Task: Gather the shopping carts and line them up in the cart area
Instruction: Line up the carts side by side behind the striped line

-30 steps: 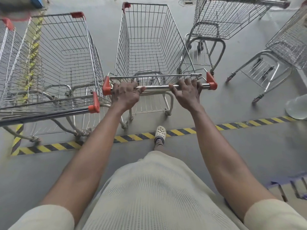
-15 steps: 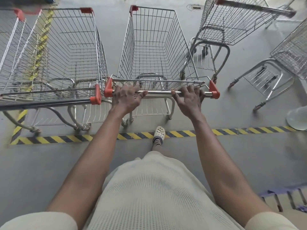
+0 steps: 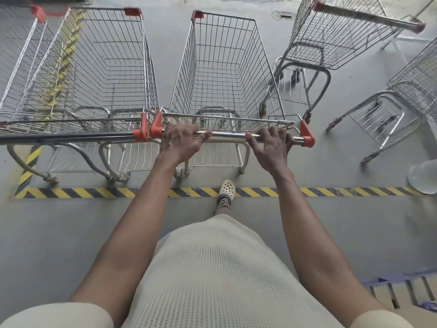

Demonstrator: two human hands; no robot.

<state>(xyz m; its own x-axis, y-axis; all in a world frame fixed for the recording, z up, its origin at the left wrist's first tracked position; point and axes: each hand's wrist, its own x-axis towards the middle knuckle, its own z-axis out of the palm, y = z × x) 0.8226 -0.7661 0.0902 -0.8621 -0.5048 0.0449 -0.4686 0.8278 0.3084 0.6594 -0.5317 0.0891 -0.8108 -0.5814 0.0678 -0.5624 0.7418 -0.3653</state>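
Left hand (image 3: pixel 179 143) and right hand (image 3: pixel 272 145) both grip the handle bar (image 3: pixel 228 136) of the middle cart (image 3: pixel 222 74), fingers curled over the top, thumbs pointing inward along the bar. This cart stands past the striped floor tape (image 3: pixel 94 192), just beside a second cart (image 3: pixel 99 67) on its left. Their orange handle ends are almost touching and the baskets run roughly parallel. A third cart (image 3: pixel 21 67) is at the far left edge, partly cut off. 2 loose carts are on the right: 1 angled at the upper right (image 3: pixel 335 36), 1 at the right edge (image 3: pixel 416 84), well apart from the row. A pale shoe (image 3: pixel 227 188) rests on the tape.
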